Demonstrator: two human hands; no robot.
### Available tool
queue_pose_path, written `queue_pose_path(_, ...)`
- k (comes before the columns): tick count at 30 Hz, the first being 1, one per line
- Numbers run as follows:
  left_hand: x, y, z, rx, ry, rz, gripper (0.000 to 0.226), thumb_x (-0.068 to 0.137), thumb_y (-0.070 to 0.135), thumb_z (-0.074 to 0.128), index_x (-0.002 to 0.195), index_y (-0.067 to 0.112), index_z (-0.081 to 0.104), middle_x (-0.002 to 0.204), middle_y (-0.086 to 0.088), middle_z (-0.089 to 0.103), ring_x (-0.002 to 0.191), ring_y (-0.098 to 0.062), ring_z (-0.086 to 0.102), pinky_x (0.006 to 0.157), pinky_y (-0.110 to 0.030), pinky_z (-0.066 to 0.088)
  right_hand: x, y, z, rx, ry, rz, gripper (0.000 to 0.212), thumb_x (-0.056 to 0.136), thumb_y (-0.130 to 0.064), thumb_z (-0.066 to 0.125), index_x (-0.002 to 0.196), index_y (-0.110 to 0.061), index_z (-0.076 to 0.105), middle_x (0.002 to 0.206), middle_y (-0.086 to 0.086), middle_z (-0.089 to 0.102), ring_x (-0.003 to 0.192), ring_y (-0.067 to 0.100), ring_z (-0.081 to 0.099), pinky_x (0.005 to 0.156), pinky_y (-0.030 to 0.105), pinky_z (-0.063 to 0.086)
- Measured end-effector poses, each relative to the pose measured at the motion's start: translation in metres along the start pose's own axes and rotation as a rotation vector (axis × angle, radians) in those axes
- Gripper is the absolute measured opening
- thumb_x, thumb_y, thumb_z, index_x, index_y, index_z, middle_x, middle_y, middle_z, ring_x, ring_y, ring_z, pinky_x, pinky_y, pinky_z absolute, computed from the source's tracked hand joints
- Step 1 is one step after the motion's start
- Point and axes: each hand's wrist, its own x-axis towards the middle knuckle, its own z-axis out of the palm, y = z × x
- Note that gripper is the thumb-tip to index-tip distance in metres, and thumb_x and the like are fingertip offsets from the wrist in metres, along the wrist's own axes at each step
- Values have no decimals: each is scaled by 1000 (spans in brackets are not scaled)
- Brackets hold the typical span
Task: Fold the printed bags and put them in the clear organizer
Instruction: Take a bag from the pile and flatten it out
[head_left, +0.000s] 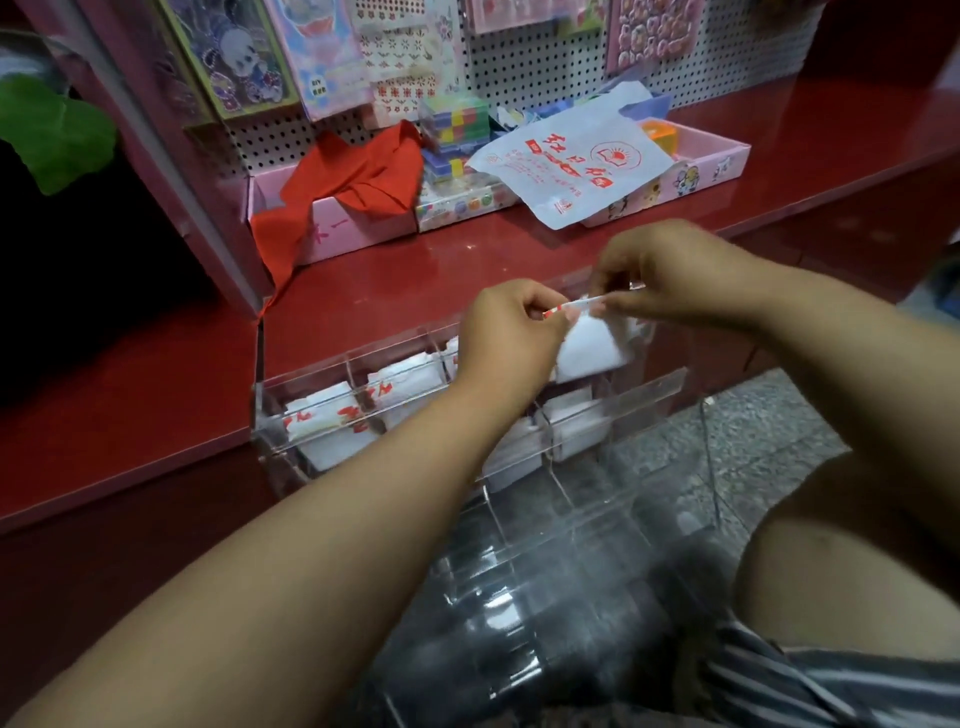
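Note:
My left hand (511, 332) and my right hand (670, 275) both pinch the top edge of a folded white bag with red print (595, 348), held just above the clear organizer (613, 395). The organizer leans against the red shelf, over my lap. Folded printed bags (332, 421) fill several of its left compartments; others sit near the middle (576, 421). An unfolded white bag with red print (571, 166) lies across the pink trays at the back.
Behind the organizer stretches a red shelf (415, 270). On it stand pink trays (711, 161), one with red cloth (358, 182) spilling out, and colourful blocks (457, 124). A pegboard with sticker sheets (524, 62) rises behind. My knee (841, 561) is at right.

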Motion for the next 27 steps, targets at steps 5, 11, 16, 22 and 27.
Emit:
queue_pose_path(5, 9, -7, 39, 185, -69, -14, 22, 81, 22, 76, 63, 23, 64, 70, 0, 72, 73, -23, 68, 69, -33, 54, -4, 39, 3, -229, -15, -148, 12, 67, -8, 82, 74, -11, 73, 73, 7, 59, 70, 31, 58, 63, 39, 50)
queue_pose_path(11, 9, -23, 74, 260, -106, -45, 21, 82, 24, 74, 67, 26, 60, 76, 3, 73, 81, -19, 67, 71, -33, 52, -12, 71, 21, -390, -9, -138, 25, 45, -7, 89, 60, -17, 71, 66, 7, 59, 64, 33, 62, 63, 34, 42)
queue_pose_path(16, 8, -39, 93, 261, -136, -67, 28, 85, 17, 70, 64, 27, 56, 70, 12, 69, 81, -17, 67, 73, -34, 53, -16, 86, 41, -435, -88, -78, 29, 41, -12, 90, 60, -19, 69, 65, 6, 60, 64, 31, 62, 64, 30, 27)
queue_pose_path(22, 11, -46, 101, 512, -301, -21, 17, 96, 31, 59, 94, 22, 73, 92, -1, 73, 92, -26, 65, 75, -35, 53, -23, 96, 56, -579, -100, -93, 22, 47, -17, 83, 54, -14, 62, 66, 5, 58, 70, 28, 60, 59, 32, 10)
queue_pose_path(27, 12, -47, 91, 485, -365, 25, 27, 99, 30, 53, 79, 22, 69, 81, -2, 69, 92, -31, 64, 75, -39, 52, -29, 96, 54, -545, -27, -136, 19, 53, -18, 83, 57, -14, 65, 70, 6, 60, 74, 30, 61, 64, 31, 22)
